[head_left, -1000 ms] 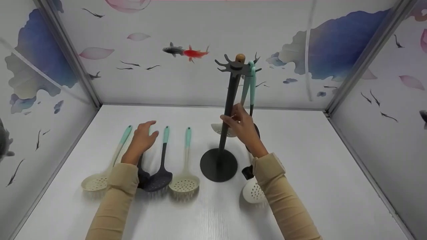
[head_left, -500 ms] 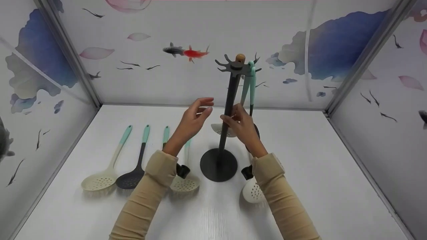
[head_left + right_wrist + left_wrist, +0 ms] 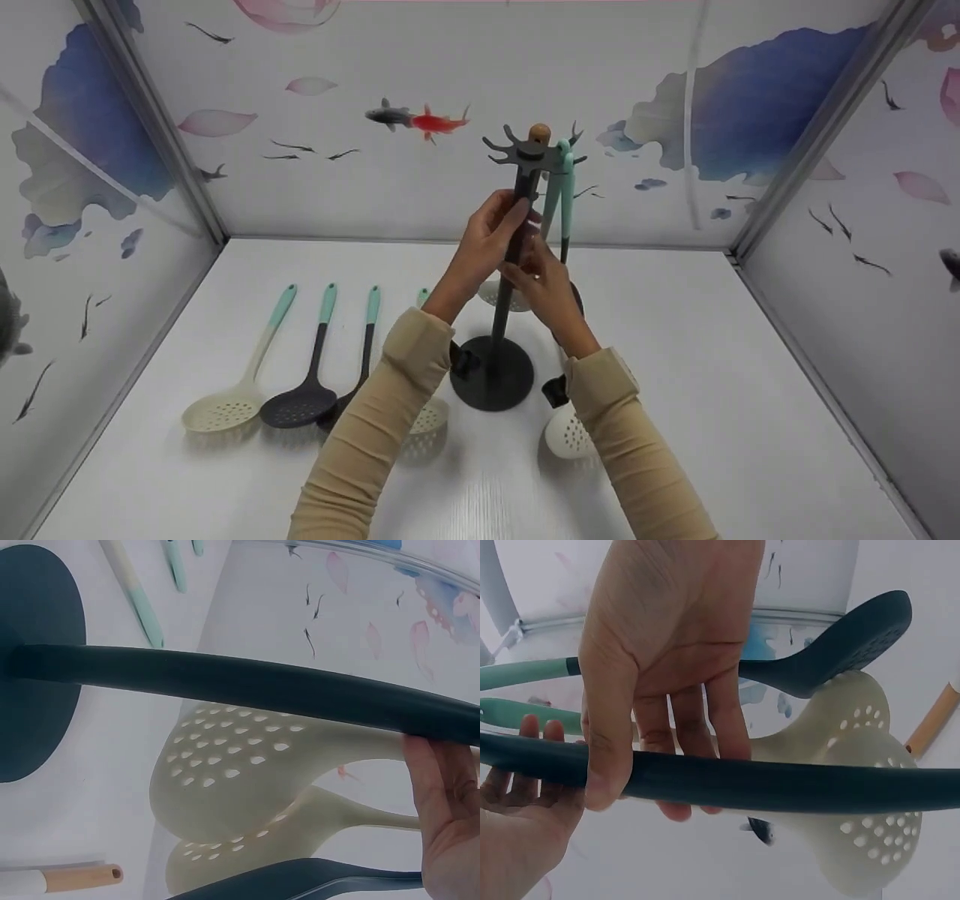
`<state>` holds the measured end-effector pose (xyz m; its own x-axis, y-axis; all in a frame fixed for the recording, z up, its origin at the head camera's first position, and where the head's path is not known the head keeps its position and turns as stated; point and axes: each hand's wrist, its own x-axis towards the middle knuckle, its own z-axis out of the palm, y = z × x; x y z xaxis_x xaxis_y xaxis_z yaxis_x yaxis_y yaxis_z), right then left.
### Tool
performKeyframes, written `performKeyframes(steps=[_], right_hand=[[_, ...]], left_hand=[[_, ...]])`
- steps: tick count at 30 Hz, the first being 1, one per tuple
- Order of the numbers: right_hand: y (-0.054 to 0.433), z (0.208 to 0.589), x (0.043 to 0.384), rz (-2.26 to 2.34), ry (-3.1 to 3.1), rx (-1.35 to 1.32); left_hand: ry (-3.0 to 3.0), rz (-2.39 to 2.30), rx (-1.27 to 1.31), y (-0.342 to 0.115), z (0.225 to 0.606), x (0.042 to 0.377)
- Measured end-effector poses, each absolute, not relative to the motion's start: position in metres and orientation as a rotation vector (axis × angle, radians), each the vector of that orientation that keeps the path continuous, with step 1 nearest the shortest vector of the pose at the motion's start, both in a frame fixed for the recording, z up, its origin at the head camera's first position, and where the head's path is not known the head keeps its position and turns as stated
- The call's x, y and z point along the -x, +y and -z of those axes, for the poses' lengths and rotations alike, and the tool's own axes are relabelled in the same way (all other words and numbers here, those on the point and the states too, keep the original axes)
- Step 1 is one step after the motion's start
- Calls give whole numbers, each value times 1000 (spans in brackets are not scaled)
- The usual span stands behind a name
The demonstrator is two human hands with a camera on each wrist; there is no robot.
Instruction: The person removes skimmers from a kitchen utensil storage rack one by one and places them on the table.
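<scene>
A dark utensil stand (image 3: pixel 501 322) rises upright from a round base, with a hooked ring (image 3: pixel 531 155) at its top. My left hand (image 3: pixel 486 240) grips its pole just under the ring, thumb in front and fingers behind. Lower on the pole, my right hand (image 3: pixel 544 281) holds it between thumb and fingers. From hooks on the right hang utensils with mint handles (image 3: pixel 568 199). The left wrist view shows their heads behind the pole: pale perforated skimmers (image 3: pixel 885 802) and a dark slotted utensil (image 3: pixel 862 634).
On the white table at left lie a cream skimmer (image 3: pixel 221 412), a dark skimmer (image 3: pixel 300 405), another dark utensil (image 3: pixel 367 345) and a partly hidden cream skimmer (image 3: pixel 431 420). A white perforated head (image 3: pixel 568 433) shows beside the right sleeve. Printed panels surround the table.
My left hand has moved right from above the laid-out utensils to the pole and taken hold of it. The right hand has stayed almost in place on the pole.
</scene>
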<state>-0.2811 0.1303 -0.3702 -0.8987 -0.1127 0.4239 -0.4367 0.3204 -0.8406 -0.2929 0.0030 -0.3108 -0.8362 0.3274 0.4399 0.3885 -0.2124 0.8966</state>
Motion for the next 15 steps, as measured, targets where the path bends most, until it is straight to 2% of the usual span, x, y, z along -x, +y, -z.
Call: performKeyframes(steps=[6,15], right_hand=[[129,368,277,-1553,-2301,-498],[124,361,257,-1441,-2388,-473]], left_hand=[[-1808,2305,919,18,306,300],[-1872,2142,872,24,310,300]])
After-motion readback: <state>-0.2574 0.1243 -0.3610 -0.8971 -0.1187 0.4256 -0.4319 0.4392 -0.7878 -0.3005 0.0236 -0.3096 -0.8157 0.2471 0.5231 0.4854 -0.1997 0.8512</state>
